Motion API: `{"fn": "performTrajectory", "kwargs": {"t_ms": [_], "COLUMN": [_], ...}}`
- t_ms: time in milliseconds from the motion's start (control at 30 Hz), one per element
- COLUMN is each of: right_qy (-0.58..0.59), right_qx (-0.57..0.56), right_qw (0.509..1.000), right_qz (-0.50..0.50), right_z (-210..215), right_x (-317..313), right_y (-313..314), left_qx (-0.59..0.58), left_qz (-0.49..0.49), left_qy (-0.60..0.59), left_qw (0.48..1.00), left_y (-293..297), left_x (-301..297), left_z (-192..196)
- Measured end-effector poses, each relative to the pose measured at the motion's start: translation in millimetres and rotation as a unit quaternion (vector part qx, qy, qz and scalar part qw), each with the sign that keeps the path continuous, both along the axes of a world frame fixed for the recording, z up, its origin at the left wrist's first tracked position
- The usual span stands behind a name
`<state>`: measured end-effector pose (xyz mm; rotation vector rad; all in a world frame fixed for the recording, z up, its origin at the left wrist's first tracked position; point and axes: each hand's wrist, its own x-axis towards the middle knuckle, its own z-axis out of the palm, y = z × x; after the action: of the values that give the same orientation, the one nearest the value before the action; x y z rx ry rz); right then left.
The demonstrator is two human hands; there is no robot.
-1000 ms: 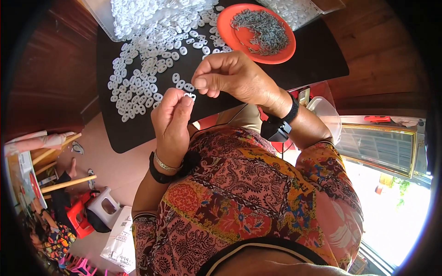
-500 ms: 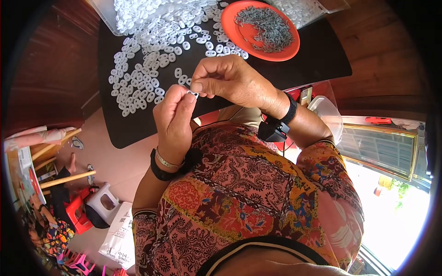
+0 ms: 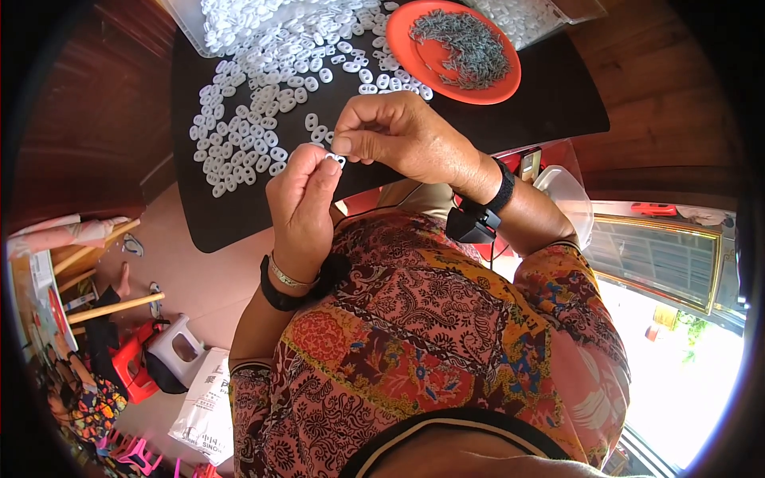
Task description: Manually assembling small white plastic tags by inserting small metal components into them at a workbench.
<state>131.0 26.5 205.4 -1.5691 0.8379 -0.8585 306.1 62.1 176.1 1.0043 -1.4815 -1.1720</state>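
My left hand (image 3: 303, 203) is closed, pinching a small white oval plastic piece with two holes (image 3: 336, 159) between thumb and finger. Right against that piece, the thumb and finger of my right hand (image 3: 394, 139) are pressed together. Whatever the right fingertips grip is too small and hidden to make out. Many loose white two-hole pieces (image 3: 243, 147) lie spread on the dark table (image 3: 550, 111) beyond my hands. An orange-red plate (image 3: 402, 48) at the far right of them bears a heap of thin grey screw-like pins (image 3: 466, 56).
A clear bin (image 3: 185, 28) heaped with white pieces stands at the back left, and a clear bag or tub of pale pieces (image 3: 522, 20) at the back right. On the floor at left are a grey-white stool (image 3: 179, 350) and a white sack (image 3: 205, 406). Another person's sleeve (image 3: 96, 406) shows there.
Both hands stay together in front of me. My right fingertips have shifted slightly, and more of the white piece shows between my left thumb and finger. The view has tilted a little.
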Motion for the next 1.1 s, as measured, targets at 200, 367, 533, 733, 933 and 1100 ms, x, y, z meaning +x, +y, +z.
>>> {"fn": "performTrajectory", "kwargs": {"t_ms": [200,367,533,733,933,1100], "right_qy": [0.028,0.064,0.087,0.078,0.164,0.313], "right_qx": [-0.01,-0.051,-0.053,-0.063,-0.151,-0.289], "right_qw": [1.0,0.997,0.995,0.994,0.967,0.903], "right_qz": [-0.001,-0.006,-0.025,-0.035,-0.126,-0.051], "right_z": [-2.2,0.9,-2.0,2.2,17.0,7.0], "right_x": [1.2,3.8,10.7,10.1,-10.9,-5.4], "right_y": [1.6,2.8,6.4,-2.3,-32.2,-25.9], "left_qx": [0.004,0.009,0.007,0.055,0.057,0.061], "left_qz": [-0.001,0.002,0.024,0.022,0.069,0.062], "left_qy": [0.008,0.02,0.048,0.046,0.125,0.156], "left_qw": [1.0,1.0,0.999,0.997,0.988,0.984], "left_y": [0.8,1.5,5.8,1.7,-3.4,-2.1], "left_x": [-0.1,-0.4,-1.9,10.6,28.4,33.2], "left_z": [-3.5,-4.8,-4.3,-4.2,-5.4,-10.4]}}
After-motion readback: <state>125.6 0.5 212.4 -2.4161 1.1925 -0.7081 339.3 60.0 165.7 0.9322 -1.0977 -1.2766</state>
